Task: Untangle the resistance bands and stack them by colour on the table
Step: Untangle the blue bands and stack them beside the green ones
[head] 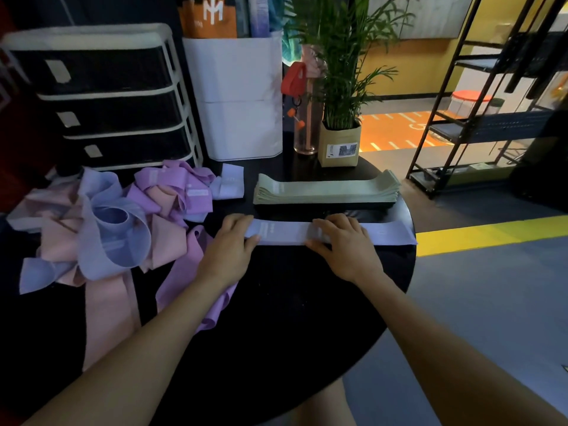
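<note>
I have both hands down on a pale lavender-blue band (285, 232) that lies flat across the middle of the round black bench (292, 302), its right end reaching the bench's right edge. My left hand (229, 244) covers the band's left end, fingers fairly straight and pressing down, thumb along the near edge. My right hand (341, 241) lies further along the same band, fingers spread and flat on top, thumb at the near edge; neither hand curls round it.

Just behind this band, a neat stack of pale green bands (327, 189) lies lengthwise, edges lined up, apart from the lavender-blue one.

To my left sits the tangled heap (107, 222): pink, purple and lavender-blue bands looped through one another. 1 wide lavender-blue loop (120, 229) stands up in the middle of it. A long pink band (107, 309) trails off the near-left edge of the bench, and a purple band (187, 272) runs under my left forearm. A short folded lavender-blue piece (229, 186) lies at the heap's back right, near the green stack's left end.

Along the back stand a drawer unit (101, 96) with 3 dark drawers, a white container (239, 96), a clear bottle (305, 118) with a red strap, and a potted plant (339, 139) in a tan bag.
</note>
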Motion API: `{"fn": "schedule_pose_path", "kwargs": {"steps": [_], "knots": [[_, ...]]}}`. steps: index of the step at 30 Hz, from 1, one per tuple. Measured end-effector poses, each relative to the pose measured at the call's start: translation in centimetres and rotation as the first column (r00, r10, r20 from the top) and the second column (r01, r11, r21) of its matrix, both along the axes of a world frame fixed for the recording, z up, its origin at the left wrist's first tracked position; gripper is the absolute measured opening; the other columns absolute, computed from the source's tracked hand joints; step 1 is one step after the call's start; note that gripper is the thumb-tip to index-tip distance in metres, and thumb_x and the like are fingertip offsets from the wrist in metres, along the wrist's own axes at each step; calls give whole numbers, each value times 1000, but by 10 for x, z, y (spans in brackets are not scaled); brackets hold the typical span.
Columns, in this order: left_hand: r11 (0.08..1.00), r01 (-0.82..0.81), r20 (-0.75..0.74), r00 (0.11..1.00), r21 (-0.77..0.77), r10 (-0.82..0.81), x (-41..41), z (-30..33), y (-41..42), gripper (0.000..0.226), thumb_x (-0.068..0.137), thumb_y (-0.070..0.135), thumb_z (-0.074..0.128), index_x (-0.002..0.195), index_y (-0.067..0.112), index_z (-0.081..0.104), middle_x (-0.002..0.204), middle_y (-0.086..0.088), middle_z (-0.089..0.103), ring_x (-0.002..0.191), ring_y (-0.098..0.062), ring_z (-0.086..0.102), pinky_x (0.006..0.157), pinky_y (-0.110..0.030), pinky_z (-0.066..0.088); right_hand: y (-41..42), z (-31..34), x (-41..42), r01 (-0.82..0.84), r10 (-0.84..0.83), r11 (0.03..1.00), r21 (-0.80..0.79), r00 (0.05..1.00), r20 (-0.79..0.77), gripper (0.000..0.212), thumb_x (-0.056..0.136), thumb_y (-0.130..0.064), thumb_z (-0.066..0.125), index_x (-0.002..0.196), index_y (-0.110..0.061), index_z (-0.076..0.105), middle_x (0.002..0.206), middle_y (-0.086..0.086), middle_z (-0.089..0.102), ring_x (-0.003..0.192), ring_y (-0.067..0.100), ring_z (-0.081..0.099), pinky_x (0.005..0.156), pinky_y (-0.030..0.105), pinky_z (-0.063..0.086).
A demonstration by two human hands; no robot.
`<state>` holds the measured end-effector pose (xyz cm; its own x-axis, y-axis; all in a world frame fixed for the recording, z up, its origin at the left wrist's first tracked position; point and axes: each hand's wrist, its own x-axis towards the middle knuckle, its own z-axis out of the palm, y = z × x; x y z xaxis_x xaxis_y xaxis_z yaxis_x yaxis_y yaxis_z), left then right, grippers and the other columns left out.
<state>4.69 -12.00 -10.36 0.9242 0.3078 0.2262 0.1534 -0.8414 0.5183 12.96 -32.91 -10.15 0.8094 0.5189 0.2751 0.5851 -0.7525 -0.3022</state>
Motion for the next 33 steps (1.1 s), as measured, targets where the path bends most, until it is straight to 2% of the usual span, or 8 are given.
{"fn": "schedule_pose_path", "kwargs": {"steps": [7, 12, 16, 20, 22, 25, 29, 33], "knots": [[999, -24, -6, 1000, 26, 24, 0, 1, -2, 44, 96, 26, 46, 138, 13, 40, 141, -1, 32, 120, -24, 46, 94, -36, 39, 0, 0, 0, 5, -5, 1000, -8, 1000, 8, 50, 90, -52, 48, 134, -28, 45, 135, -1, 44, 128, 22, 36, 106, 34, 26], [999, -8, 34, 999, -46, 10, -1, 3, -2, 42, 97, 24, 45, 137, 12, 42, 142, 0, 33, 122, -18, 45, 94, -26, 35, 1, 1, -2, 20, -21, 1000, 21, 999, 28, 47, 89, -50, 51, 130, -25, 52, 135, 0, 47, 128, 24, 38, 108, 38, 24], [986, -46, 89, 994, -160, 61, 3, 10, 7, 36, 97, 17, 46, 131, 6, 49, 135, -11, 42, 123, -21, 44, 92, -11, 24, 17, 11, 1, 92, -93, 991, 97, 996, 12, 35, 93, -39, 50, 122, -20, 58, 122, 3, 51, 116, 24, 44, 98, 35, 29], [978, -96, 106, 987, -187, 118, 13, 31, 27, 33, 93, 7, 48, 126, 5, 53, 128, -13, 51, 121, -24, 48, 102, -26, 34, 72, 35, 7, -42, 36, 989, 140, 998, 47, 28, 93, -24, 53, 114, -8, 62, 116, 12, 55, 108, 32, 48, 90, 39, 39], [981, -111, 142, 981, -162, 134, 16, 42, 41, 33, 90, 3, 50, 122, 6, 55, 127, -12, 52, 120, -24, 50, 102, -27, 35, 103, 44, 11, -129, 128, 982, 141, 992, 17, 27, 92, -17, 53, 114, -5, 61, 114, 16, 55, 106, 35, 49, 87, 41, 42], [984, -162, 162, 972, -73, 172, 18, 55, 67, 34, 89, 1, 49, 121, 7, 57, 126, -13, 52, 116, -26, 50, 96, -26, 35, 148, 50, 23, -218, 222, 972, 86, 974, -42, 30, 92, -13, 51, 120, -6, 57, 117, 18, 53, 110, 34, 50, 91, 35, 38], [975, -219, 105, 969, -42, 222, 19, 58, 96, 35, 89, 4, 47, 122, 11, 56, 128, -9, 53, 116, -25, 51, 90, -24, 35, 194, 46, 40, -209, 209, 978, 18, 968, -139, 35, 88, -7, 51, 124, -5, 51, 123, 20, 46, 111, 38, 48, 93, 38, 42], [981, -189, 101, 976, -49, 193, 23, 58, 106, 32, 89, 7, 51, 121, 10, 57, 125, -8, 56, 115, -23, 51, 92, -23, 35, 216, 36, 49, -175, 164, 983, -55, 974, -153, 36, 87, -3, 48, 123, -4, 48, 125, 20, 42, 116, 39, 42, 93, 40, 40]]}}
